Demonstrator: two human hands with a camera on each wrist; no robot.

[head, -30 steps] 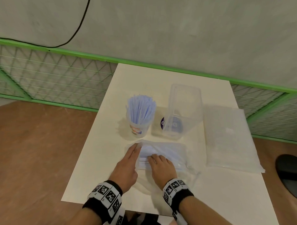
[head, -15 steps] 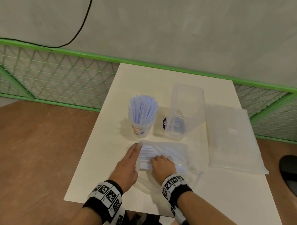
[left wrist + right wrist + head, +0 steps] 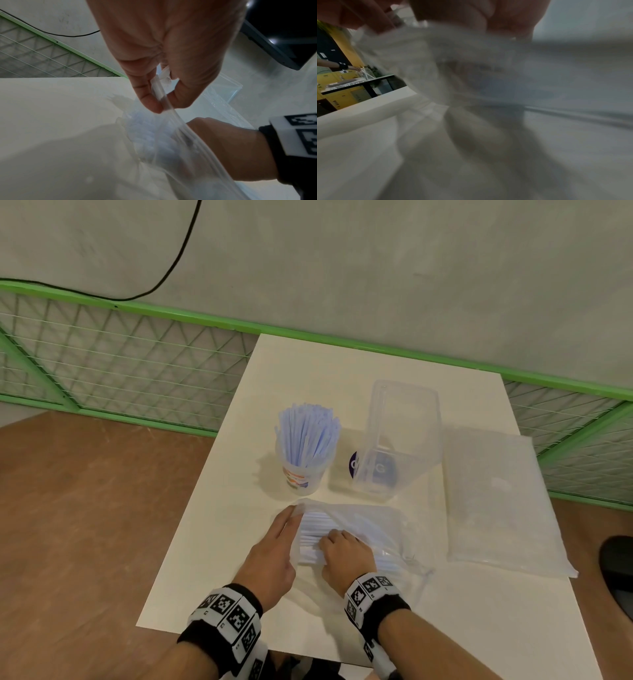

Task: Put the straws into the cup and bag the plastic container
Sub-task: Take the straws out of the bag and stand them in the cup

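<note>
A clear cup [image 3: 303, 477] packed with pale blue straws [image 3: 306, 436] stands mid-table. To its right is the clear plastic container [image 3: 397, 440]. Nearer me lies a clear zip bag [image 3: 376, 529] with more straws inside. My left hand [image 3: 274, 549] is at the bag's left end, and in the left wrist view its thumb and finger [image 3: 163, 104] pinch the zip edge [image 3: 188, 135]. My right hand [image 3: 342, 556] reaches into the bag's mouth, fingers curled on the straw bundle. The right wrist view is blurred, showing only crumpled plastic [image 3: 419, 60] under the fingers [image 3: 453, 12].
A flat stack of clear plastic bags [image 3: 496, 501] lies on the right side of the white table [image 3: 342, 371]. A dark blue round piece [image 3: 352, 463] shows behind the container. A green mesh fence [image 3: 137, 364] runs along the wall beyond the table.
My right hand's fingers have curled in tighter on the straws in the bag. The left hand stays at the bag's left end.
</note>
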